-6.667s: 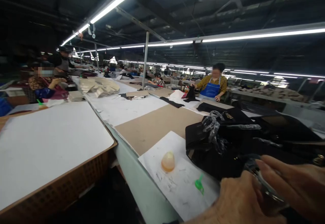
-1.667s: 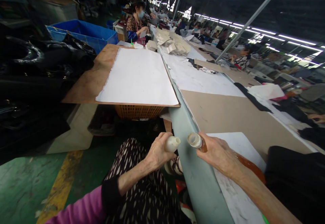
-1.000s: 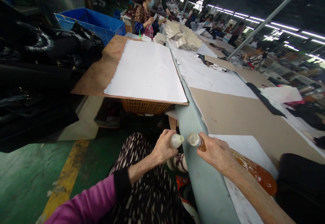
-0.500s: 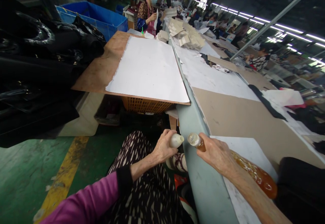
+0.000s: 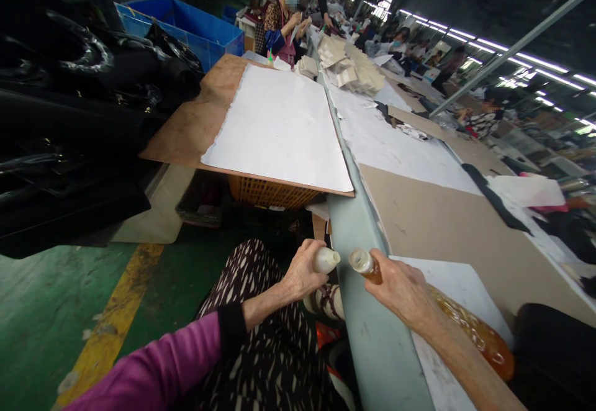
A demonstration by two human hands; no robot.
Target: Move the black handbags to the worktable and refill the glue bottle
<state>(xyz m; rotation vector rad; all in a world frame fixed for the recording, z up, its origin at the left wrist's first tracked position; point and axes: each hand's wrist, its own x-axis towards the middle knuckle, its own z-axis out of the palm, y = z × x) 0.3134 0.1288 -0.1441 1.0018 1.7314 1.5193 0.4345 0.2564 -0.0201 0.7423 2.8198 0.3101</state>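
Note:
My left hand point(image 5: 302, 272) is wrapped round a small white squeeze bottle point(image 5: 325, 261), its open mouth pointing right. My right hand point(image 5: 400, 287) grips the neck of a large clear plastic bottle point(image 5: 472, 321) with amber liquid inside. That bottle lies tilted over the table, its uncapped mouth facing left toward the small bottle. A short gap separates the two mouths, and no liquid shows between them. My right forearm hides part of the large bottle's body.
A wooden board point(image 5: 186, 116) bearing a white sheet point(image 5: 284, 128) rests over an orange basket point(image 5: 274, 194). Along the light-blue table edge point(image 5: 367, 324) lies tan cardboard point(image 5: 447, 218). Black bags point(image 5: 69, 131) are piled left. A blue bin point(image 5: 186, 29) and a masked co-worker point(image 5: 282, 26) are farther back.
The view has shifted slightly, so the scene sits a little farther right. Both hands keep their grips, with the bottle mouths still apart. The co-worker's hands have moved closer together.

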